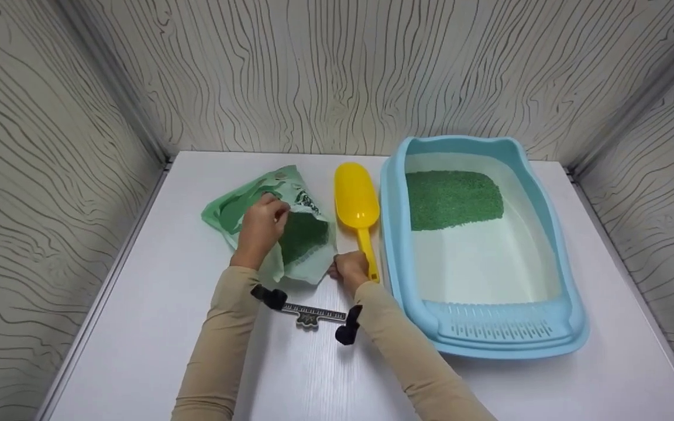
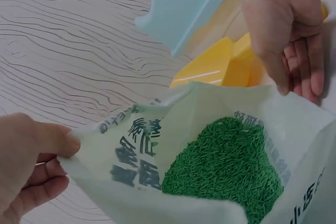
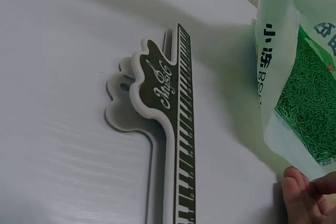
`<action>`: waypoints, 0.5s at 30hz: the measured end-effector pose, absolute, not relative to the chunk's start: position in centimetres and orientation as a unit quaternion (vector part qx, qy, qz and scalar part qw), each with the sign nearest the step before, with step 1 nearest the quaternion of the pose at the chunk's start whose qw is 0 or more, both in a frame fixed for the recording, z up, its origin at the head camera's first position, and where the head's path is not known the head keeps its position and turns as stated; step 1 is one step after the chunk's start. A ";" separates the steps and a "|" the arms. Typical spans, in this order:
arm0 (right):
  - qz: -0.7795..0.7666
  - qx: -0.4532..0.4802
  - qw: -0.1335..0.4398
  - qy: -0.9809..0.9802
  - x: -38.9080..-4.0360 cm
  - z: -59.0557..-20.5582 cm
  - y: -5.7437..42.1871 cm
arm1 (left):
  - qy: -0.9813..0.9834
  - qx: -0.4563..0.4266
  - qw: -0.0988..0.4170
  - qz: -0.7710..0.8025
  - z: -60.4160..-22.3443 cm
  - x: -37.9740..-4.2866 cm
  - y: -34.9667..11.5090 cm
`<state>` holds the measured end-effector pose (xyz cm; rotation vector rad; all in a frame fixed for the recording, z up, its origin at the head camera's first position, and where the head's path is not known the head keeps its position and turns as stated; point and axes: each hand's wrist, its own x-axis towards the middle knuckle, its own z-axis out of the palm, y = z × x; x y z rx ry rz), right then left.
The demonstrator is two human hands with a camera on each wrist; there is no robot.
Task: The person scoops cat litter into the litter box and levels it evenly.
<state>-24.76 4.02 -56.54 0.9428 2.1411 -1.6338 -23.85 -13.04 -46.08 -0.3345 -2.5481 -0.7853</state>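
Note:
An open pale green bag (image 1: 313,270) lies on the table, its mouth spread toward me. Green pellets (image 2: 226,166) show inside it. My left hand (image 1: 261,228) pinches the bag's rim between thumb and fingers at the upper left of the mouth. At the lower right corner of the mouth, my right hand (image 1: 351,268) holds the bag's edge with thumb and fingertips. That hand is also close beside the handle of a yellow scoop (image 1: 356,196), which lies right of the bag. A large clip (image 3: 157,82) with a piano-key pattern and the word "Music" rests in front of the bag.
A light blue litter box (image 1: 394,234) stands right of the scoop. Green pellets (image 1: 454,199) cover the far left part of its white floor. A slotted step (image 1: 501,321) forms its near end. Patterned wall panels (image 1: 337,76) enclose the white table (image 1: 138,327).

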 end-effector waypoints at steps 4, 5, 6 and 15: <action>-0.586 0.319 0.139 0.731 -24.5 -56.6 4.1 | -0.931 -0.113 0.210 -0.277 -46.0 -23.7 -13.2; -0.593 0.314 0.138 0.728 -24.5 -56.6 4.1 | -0.933 -0.113 0.201 -0.275 -46.0 -23.7 -13.1; -0.599 0.311 0.139 0.725 -24.4 -56.6 4.2 | -0.935 -0.113 0.191 -0.275 -46.0 -23.6 -13.0; -0.611 0.283 0.162 0.721 -23.7 -56.5 4.7 | -0.938 -0.143 0.183 -0.256 -47.5 -22.5 -12.2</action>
